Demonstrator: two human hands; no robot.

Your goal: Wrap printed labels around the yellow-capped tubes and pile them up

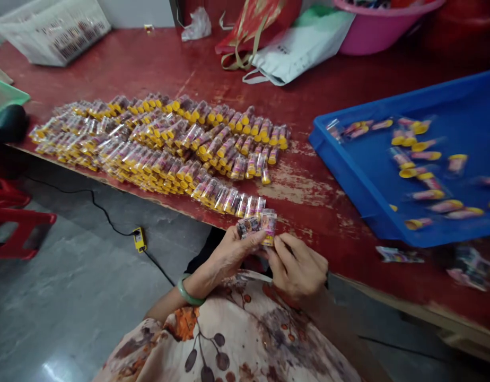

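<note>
Likely well along: piled tubes point(177, 128) at ten o'clock.
Left hand point(229, 252) and right hand point(301, 265) pinch a packet point(268, 220); loose tubes point(426, 155) at their two o'clock seem left.

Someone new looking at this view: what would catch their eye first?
The long heap of clear-wrapped, yellow-ended pieces across the red table stands out first. To its right, a bright blue tray holds scattered similar pieces. At the table's near edge, the left hand grips small printed packets, with the right hand against them.
</note>
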